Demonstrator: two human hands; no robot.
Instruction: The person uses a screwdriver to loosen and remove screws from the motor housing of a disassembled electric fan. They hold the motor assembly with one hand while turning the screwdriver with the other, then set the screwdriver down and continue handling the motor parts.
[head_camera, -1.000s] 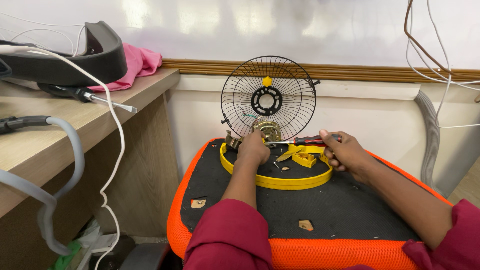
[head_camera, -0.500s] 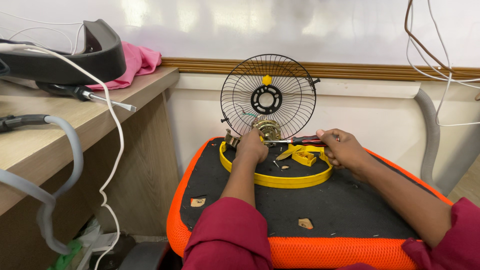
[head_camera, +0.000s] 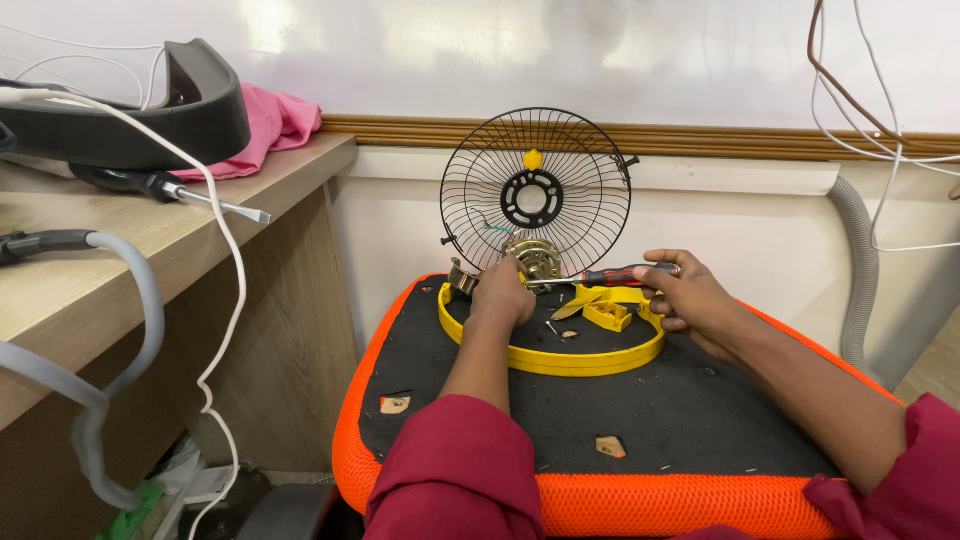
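Red-handled screwdriver (head_camera: 610, 276) in right hand (head_camera: 690, 298); left hand (head_camera: 503, 292) grips brass motor (head_camera: 537, 256).

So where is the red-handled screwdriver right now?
In the head view, right of centre: the right hand holds the screwdriver level, tip at the brass motor below the wire fan guard.

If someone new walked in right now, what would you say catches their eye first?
Most likely the black wire fan guard standing upright at the middle, behind a yellow ring lying on the orange-edged black cushion. The left hand grips the brass motor at the guard's foot, while the right hand aims a red-and-black screwdriver at it.
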